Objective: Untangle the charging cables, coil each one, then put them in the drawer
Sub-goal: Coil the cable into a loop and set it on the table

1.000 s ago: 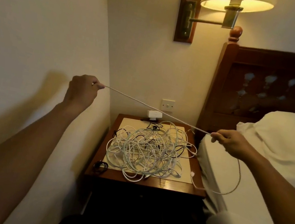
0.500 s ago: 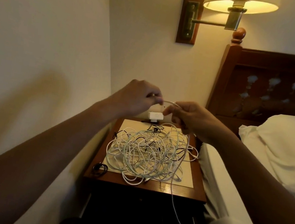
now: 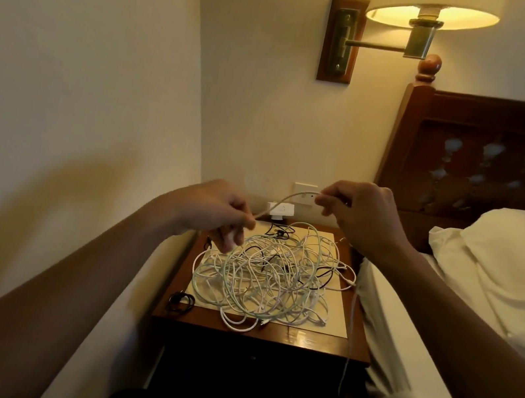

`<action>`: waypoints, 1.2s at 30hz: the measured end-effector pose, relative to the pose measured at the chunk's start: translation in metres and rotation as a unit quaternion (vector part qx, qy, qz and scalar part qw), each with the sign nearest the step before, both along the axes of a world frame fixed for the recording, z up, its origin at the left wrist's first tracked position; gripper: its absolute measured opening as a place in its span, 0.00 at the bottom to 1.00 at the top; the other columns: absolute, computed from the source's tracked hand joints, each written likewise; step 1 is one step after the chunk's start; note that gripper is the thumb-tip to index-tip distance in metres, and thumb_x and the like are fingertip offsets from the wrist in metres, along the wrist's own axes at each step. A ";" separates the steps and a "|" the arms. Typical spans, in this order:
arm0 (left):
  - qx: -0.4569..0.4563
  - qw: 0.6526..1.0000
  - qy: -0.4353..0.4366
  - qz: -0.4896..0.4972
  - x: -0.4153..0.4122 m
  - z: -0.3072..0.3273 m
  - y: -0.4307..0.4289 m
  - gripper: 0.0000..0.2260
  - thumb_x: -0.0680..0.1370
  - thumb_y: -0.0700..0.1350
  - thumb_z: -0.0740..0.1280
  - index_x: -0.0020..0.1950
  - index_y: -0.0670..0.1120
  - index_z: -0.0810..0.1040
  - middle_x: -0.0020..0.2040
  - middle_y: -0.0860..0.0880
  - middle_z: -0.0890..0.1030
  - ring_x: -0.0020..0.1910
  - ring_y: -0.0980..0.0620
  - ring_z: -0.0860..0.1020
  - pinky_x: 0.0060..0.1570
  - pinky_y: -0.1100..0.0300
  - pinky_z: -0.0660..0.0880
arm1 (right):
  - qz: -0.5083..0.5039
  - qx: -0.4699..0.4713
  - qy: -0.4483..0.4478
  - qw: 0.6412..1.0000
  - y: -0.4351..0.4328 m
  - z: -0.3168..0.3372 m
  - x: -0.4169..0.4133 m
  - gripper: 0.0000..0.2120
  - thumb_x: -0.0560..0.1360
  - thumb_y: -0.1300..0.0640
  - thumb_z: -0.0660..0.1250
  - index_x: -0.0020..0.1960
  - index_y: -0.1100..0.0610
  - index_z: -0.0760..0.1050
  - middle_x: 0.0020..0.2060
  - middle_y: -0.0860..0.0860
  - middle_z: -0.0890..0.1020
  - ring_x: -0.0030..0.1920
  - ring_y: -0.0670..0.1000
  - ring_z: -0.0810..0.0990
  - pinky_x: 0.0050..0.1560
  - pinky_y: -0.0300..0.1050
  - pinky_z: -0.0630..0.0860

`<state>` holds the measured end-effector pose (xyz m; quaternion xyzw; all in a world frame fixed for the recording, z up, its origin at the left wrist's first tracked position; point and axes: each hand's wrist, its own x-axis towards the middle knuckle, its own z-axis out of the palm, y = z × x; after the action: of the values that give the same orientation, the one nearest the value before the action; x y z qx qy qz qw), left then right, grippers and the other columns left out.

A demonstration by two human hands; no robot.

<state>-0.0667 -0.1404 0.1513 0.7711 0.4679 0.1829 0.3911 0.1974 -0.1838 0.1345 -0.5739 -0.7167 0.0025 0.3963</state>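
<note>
1. The left hand pinches one end of a white cable between thumb and fingers, above the nightstand's back-left corner.
2. The right hand, fingers curled, pinches the same cable further along, higher and above the back edge; the short stretch between the hands arcs upward.
3. The tangle of cables, mostly white with some black strands, lies across the middle of the nightstand top.
4. A white strand hangs over the right edge.
5. A small black coil sits at the front-left corner.
6. A white charger block stands at the back edge.
</note>
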 end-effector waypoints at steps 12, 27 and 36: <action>-0.026 0.959 -0.280 -0.025 0.013 -0.002 0.010 0.14 0.86 0.49 0.60 0.51 0.41 0.80 0.28 0.49 0.72 0.30 0.51 0.71 0.34 0.59 0.71 | 0.081 -0.116 0.023 0.990 0.008 -0.034 0.012 0.11 0.85 0.52 0.61 0.51 0.52 0.81 0.36 0.45 0.79 0.34 0.38 0.76 0.34 0.32 0.69; -0.047 0.836 -0.431 0.337 -0.087 -0.056 0.080 0.13 0.85 0.45 0.57 0.42 0.46 0.71 0.26 0.53 0.61 0.22 0.56 0.56 0.20 0.65 0.55 | -0.151 -0.350 0.086 0.921 -0.063 -0.211 0.150 0.15 0.85 0.52 0.61 0.44 0.49 0.82 0.45 0.51 0.85 0.49 0.55 0.82 0.48 0.49 0.75; -0.181 0.957 -0.227 0.029 -0.015 -0.031 0.019 0.15 0.83 0.44 0.54 0.60 0.41 0.77 0.30 0.50 0.65 0.25 0.56 0.54 0.25 0.62 0.51 | -0.097 -0.438 -0.011 0.893 -0.059 -0.183 0.106 0.37 0.78 0.41 0.70 0.81 0.51 0.61 0.78 0.53 0.69 0.75 0.56 0.70 0.72 0.51 0.68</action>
<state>-0.0817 -0.1219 0.1207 0.6120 0.4145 0.2766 0.6141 0.3039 -0.2431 -0.0489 -0.7558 -0.5880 0.2721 0.0952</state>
